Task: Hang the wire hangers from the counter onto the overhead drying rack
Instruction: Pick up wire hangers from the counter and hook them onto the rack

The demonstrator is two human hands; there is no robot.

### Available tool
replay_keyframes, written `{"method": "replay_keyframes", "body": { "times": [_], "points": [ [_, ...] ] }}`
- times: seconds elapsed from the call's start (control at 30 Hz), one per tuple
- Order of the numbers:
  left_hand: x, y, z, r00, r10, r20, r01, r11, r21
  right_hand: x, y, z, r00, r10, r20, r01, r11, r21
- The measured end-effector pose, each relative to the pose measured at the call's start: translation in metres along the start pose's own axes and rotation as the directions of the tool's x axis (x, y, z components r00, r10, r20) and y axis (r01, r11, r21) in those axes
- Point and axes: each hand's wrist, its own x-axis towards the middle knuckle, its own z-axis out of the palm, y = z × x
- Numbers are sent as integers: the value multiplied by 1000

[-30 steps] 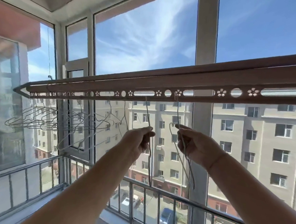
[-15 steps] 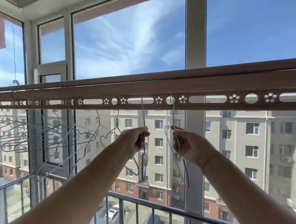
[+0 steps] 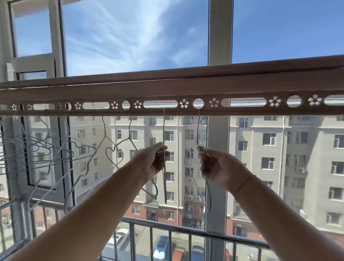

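Observation:
The overhead drying rack [image 3: 169, 90] is a long brown bar with round and slot holes along its lower edge. Two wire hangers hang edge-on from it. My left hand [image 3: 155, 159] pinches the left hanger [image 3: 164, 130], whose hook sits in a slot hole. The right hanger [image 3: 198, 129] is hooked in a round hole, and my right hand [image 3: 219, 168] holds it just below the neck. Both hands are raised under the bar, close together. Several more wire hangers [image 3: 46, 149] hang along the bar to the left. The counter is out of view.
Large balcony windows [image 3: 132, 38] stand right behind the rack, with a white frame post [image 3: 220, 33] behind the right hanger. A metal railing [image 3: 181, 232] runs below. An inner window sash [image 3: 38, 123] stands at the left behind the hung hangers.
The view has turned a little right and closer to the bar. Both hands stay on the two hangers, whose hooks now sit in the bar's holes.

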Motion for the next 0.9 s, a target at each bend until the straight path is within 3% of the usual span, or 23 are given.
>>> {"method": "replay_keyframes", "body": {
  "times": [0.33,0.5,0.6,0.73,0.9],
  "points": [
    [-22,-42,-23,995,-64,75,54,990,131,-17,39,-27,994,-3,-107,-6,996,-84],
    [-33,-86,-34,992,-92,86,73,975,209,-37,69,-49,977,-120,-174,74,966,-248],
    [-41,-120,-31,979,-123,165,58,934,353,-53,88,-73,952,-217,-216,94,877,-471],
    [-40,-172,-19,934,-129,332,-85,824,561,-84,106,-116,908,-334,-253,76,725,-684],
    [-46,-232,18,838,-163,521,-223,769,599,-136,108,-180,827,-459,-323,-22,548,-836]
  ]
}}
